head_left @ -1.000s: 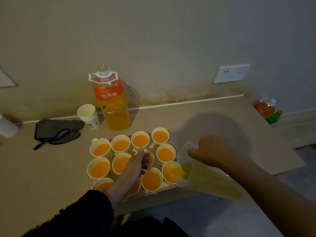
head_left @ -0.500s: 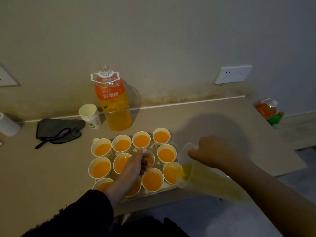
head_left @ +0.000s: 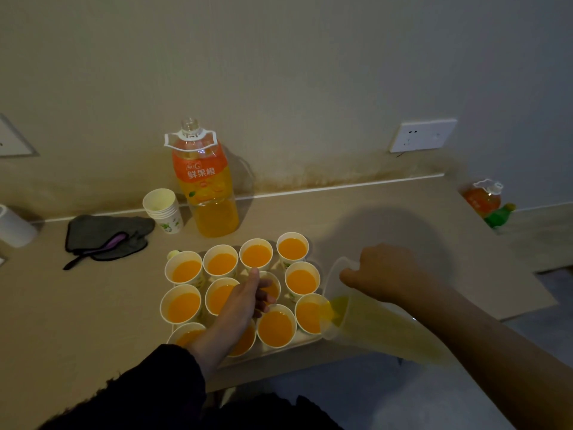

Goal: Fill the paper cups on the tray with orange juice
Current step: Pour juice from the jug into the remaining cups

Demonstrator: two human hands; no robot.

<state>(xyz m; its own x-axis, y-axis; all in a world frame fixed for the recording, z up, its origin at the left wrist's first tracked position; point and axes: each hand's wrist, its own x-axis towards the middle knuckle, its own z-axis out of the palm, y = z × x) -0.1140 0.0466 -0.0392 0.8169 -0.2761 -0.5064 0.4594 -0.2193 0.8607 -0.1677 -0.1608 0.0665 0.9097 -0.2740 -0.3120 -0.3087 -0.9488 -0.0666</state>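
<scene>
Several white paper cups stand packed on a pale tray (head_left: 305, 341) near the table's front edge, all showing orange juice. My right hand (head_left: 383, 270) grips a clear plastic pitcher (head_left: 366, 318) tilted far over, its spout above the front-right cup (head_left: 310, 313), with juice running into it. My left hand (head_left: 245, 301) reaches over the tray's middle, fingers curled around the rim of a centre cup (head_left: 271, 287), partly hiding it and the cups beneath my wrist.
A large open orange-juice bottle (head_left: 204, 181) stands behind the tray, beside a stack of spare paper cups (head_left: 162, 209). A grey cloth (head_left: 105, 237) lies left. A white cylinder (head_left: 14, 226) is at far left; small bottles (head_left: 488, 201) sit far right. The table edge is close.
Almost nothing has moved: the pitcher stays tilted over the front-right cup and my left hand stays on the centre cup. The view has shifted slightly.
</scene>
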